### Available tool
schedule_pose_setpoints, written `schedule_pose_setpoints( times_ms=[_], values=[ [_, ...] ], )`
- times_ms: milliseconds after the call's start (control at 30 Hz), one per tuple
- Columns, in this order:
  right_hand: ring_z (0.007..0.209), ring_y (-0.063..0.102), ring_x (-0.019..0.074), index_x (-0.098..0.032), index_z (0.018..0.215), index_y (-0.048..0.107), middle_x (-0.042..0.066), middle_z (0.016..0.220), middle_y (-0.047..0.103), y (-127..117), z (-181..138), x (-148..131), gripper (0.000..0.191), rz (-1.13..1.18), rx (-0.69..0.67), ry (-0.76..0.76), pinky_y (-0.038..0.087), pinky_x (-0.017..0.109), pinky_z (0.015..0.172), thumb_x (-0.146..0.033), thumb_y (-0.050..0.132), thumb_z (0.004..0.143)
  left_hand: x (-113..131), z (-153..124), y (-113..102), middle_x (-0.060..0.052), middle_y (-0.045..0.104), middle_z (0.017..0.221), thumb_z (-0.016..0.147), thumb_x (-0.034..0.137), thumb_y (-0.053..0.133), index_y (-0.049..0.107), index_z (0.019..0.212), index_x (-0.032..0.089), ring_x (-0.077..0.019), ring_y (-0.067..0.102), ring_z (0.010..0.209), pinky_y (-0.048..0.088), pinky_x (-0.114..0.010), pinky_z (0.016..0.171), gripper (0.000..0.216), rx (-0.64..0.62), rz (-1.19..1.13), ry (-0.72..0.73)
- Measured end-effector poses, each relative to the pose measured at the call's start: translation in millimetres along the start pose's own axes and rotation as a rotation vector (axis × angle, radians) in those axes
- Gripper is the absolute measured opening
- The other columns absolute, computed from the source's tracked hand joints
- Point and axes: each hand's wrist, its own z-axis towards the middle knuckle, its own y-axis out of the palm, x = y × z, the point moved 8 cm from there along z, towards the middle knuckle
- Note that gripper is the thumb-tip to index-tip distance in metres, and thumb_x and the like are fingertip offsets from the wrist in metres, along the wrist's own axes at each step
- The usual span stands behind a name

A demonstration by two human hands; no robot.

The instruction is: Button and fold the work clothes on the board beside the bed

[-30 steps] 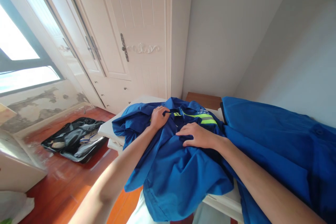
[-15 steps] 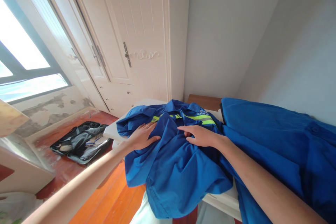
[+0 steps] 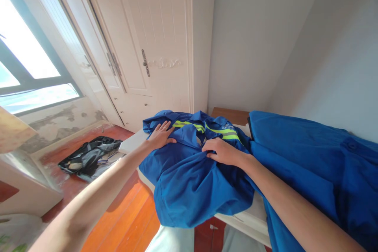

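A blue work shirt [image 3: 189,181] with yellow-green reflective stripes lies crumpled on a white table [image 3: 130,144], its lower part hanging over the near edge. My left hand [image 3: 162,134] lies flat and open on the shirt's left side, fingers stretched out. My right hand [image 3: 222,151] rests on the shirt's middle with its fingers curled, pinching the cloth near the stripes.
A second blue garment [image 3: 310,165] covers the right side. A white wardrobe [image 3: 153,39] stands behind the table. An open black bag [image 3: 88,157] lies on the red wooden floor at the left. A window [image 3: 20,67] is at the far left.
My left hand let go of the collar, went down and left, then slid back up to lie flat. The shirt has shifted toward me and the right hand's fingers have curled.
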Motion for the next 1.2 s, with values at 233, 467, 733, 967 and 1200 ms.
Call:
schedule_pose_setpoints(
  times_ms=[233,467,733,967,1200],
  values=[
    [0.091,0.065,0.0187,-0.019,0.094,0.070,0.005,0.097,0.072,-18,-2,-6,0.018,0.119,0.243,0.007,0.047,0.031,0.085,-0.018,0.053,0.089,115,-23,-63,-0.009,0.043,0.148,0.090,0.023,0.048,0.049,0.138,0.024,-0.0237,0.039,0.136,0.033,-0.039,0.112,0.048,0.285,-0.186,0.276],
    [0.078,0.063,0.0177,-0.019,0.078,0.068,0.002,0.082,0.071,-17,-2,9,0.026,0.217,0.314,0.130,0.045,0.029,0.074,-0.044,0.067,0.084,138,-8,-52,-0.005,0.072,0.096,0.088,0.028,0.058,0.072,0.097,0.022,-0.0213,0.063,0.094,0.047,-0.034,0.089,0.018,0.228,-0.512,0.355],
    [0.065,0.060,0.0139,-0.018,0.076,0.061,-0.001,0.070,0.065,-17,-5,31,0.016,0.338,0.449,0.323,0.044,0.026,0.064,-0.030,0.072,0.077,123,13,-10,-0.003,0.067,0.075,0.084,0.046,0.062,0.069,0.079,0.013,-0.0152,0.059,0.072,0.045,-0.025,0.067,0.034,0.219,-1.190,0.175],
    [0.082,0.068,0.0206,-0.017,0.090,0.070,0.006,0.089,0.073,-2,-3,50,0.022,0.529,0.368,0.376,0.052,0.032,0.076,-0.034,0.068,0.077,120,19,7,0.000,0.058,0.064,0.078,0.054,0.067,0.067,0.073,0.012,-0.0109,0.048,0.061,0.039,-0.023,0.059,0.042,0.180,-1.367,0.110],
    [0.083,0.069,0.0236,-0.019,0.089,0.075,0.006,0.089,0.075,-8,-6,46,0.024,0.372,0.388,0.375,0.052,0.034,0.077,-0.034,0.057,0.085,121,18,9,-0.001,0.057,0.063,0.075,0.055,0.070,0.068,0.072,0.012,-0.0117,0.044,0.061,0.036,-0.025,0.057,0.043,0.156,-1.413,0.086]
  ],
)
